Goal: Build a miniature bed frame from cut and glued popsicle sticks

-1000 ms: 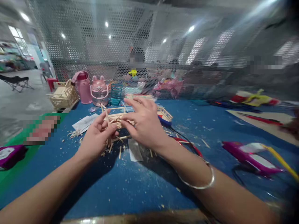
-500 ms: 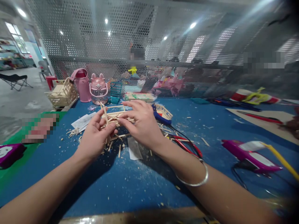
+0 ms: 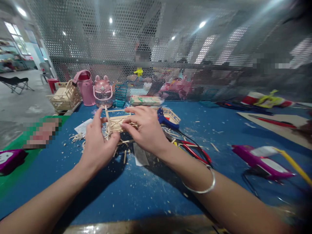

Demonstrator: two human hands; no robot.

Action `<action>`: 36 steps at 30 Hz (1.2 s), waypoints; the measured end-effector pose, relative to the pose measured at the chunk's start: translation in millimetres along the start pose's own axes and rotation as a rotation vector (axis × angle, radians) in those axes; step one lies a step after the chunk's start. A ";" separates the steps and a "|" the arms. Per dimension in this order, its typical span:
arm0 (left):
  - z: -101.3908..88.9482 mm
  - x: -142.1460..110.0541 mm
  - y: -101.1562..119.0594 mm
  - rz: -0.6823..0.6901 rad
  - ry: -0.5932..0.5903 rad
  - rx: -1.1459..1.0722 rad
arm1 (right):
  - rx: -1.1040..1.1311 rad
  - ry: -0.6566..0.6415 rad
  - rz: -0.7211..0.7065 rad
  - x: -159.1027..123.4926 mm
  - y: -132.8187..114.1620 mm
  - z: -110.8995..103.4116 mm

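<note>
My left hand (image 3: 98,143) is curled around the left end of a small model made of thin wooden sticks (image 3: 118,123), its thumb low and its fingers at the upright corner post. On the model's right side rests my right hand (image 3: 148,128), thumb and fingers gripping its near edge; this hand covers much of that end. Just beyond the right hand lies a blue glue gun (image 3: 168,121) with a black cable, beside another stick frame (image 3: 173,114). Red-handled pliers (image 3: 196,151) lie near my right forearm. Stick offcuts and a paper slip (image 3: 140,154) lie beneath the hands.
A pink flask (image 3: 85,89), a pink-lidded bottle (image 3: 103,92) and a stick-built model (image 3: 65,97) stand at the back left, before a perforated metal screen (image 3: 97,42). A bundle of sticks (image 3: 145,100) lies behind. To the right is a purple device (image 3: 263,162).
My left hand has loosened its pinch and spread its fingers around the model's end. The model looks more level and shows more of its lattice. My right hand has barely shifted.
</note>
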State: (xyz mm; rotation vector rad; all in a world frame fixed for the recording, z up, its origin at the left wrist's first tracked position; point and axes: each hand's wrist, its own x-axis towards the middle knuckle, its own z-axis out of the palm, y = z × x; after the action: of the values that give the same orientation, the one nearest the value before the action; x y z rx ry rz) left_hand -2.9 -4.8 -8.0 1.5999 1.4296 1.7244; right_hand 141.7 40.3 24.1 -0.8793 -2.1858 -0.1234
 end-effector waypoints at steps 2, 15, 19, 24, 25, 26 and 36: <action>0.9 2.0 0.4 -0.077 0.007 -0.129 | 0.005 -0.003 0.001 0.0 -0.1 0.8; 5.7 7.4 0.4 -0.196 -0.086 -0.499 | 0.071 0.050 -0.065 -2.8 3.6 9.4; 5.9 5.5 2.4 -0.158 -0.106 -0.451 | 0.094 0.032 -0.074 -3.3 5.5 10.4; 6.6 5.8 1.2 -0.166 -0.075 -0.445 | 0.078 0.027 -0.089 -5.4 4.6 12.5; 6.3 6.2 0.4 -0.169 -0.076 -0.446 | 0.082 0.028 -0.092 -5.4 4.9 12.7; 5.9 6.5 -0.3 -0.171 -0.077 -0.445 | 0.091 0.026 -0.099 -5.2 5.8 12.6; 3.4 8.9 0.5 -0.184 -0.046 -0.408 | 0.241 0.062 -0.188 -1.2 16.1 4.2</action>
State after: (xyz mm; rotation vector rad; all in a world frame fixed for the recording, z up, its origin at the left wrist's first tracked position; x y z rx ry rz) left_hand -2.2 3.7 -3.7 1.2420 1.0772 1.7223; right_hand 149.8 53.3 17.4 -0.5292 -2.1668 0.0222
